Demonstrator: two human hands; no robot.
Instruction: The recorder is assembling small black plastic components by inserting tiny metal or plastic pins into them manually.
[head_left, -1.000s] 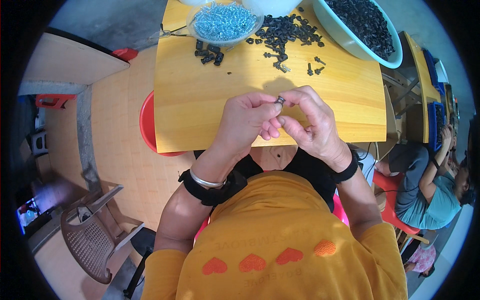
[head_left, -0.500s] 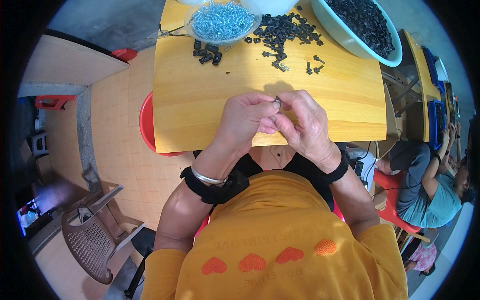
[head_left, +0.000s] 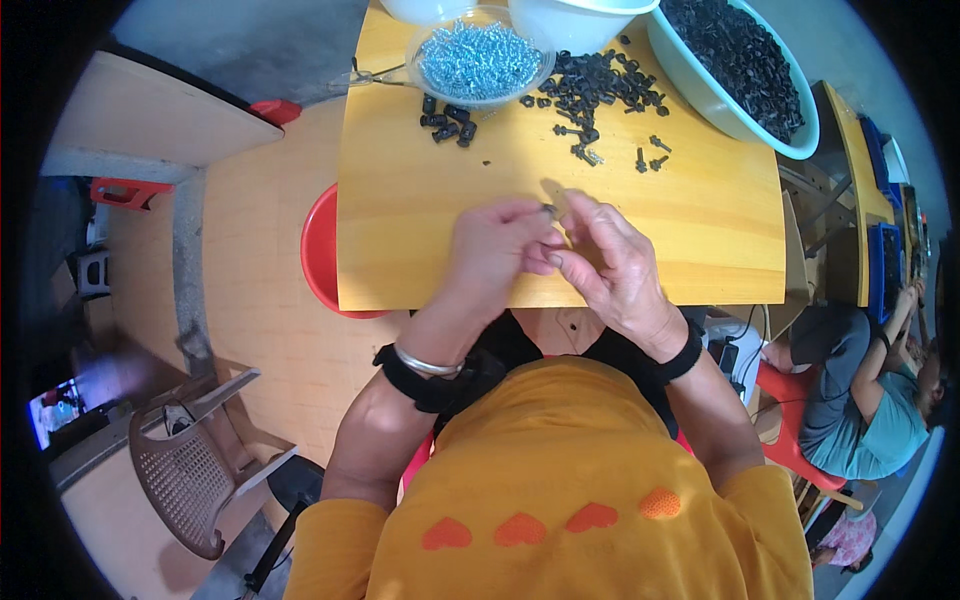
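Observation:
My left hand [head_left: 492,245] is above the wooden table's near half, thumb and forefinger pinching a small dark part [head_left: 549,211] mostly hidden by the fingertips. Close beside it, my right hand [head_left: 622,262] has curved fingers, the thumb apart from the forefinger, and nothing visible between them. Beyond the hands lies a loose heap of small black plastic parts [head_left: 605,85], with a few peg-shaped black pieces [head_left: 641,160] nearer. Several black barrel-shaped pieces [head_left: 448,122] sit to the left. A clear bowl [head_left: 549,70] holds many shiny bluish-silver springs [head_left: 480,60].
A pale green basin [head_left: 690,92] full of black parts stands at the table's far right, white bowls [head_left: 585,25] at the far edge. A red tub [head_left: 318,250] is beside the table's left edge. To the right, a co-worker [head_left: 880,420] sits at another table.
My right fingers have drawn slightly apart from the left fingertips, where both hands met at the small part before. The whole view has shifted a little.

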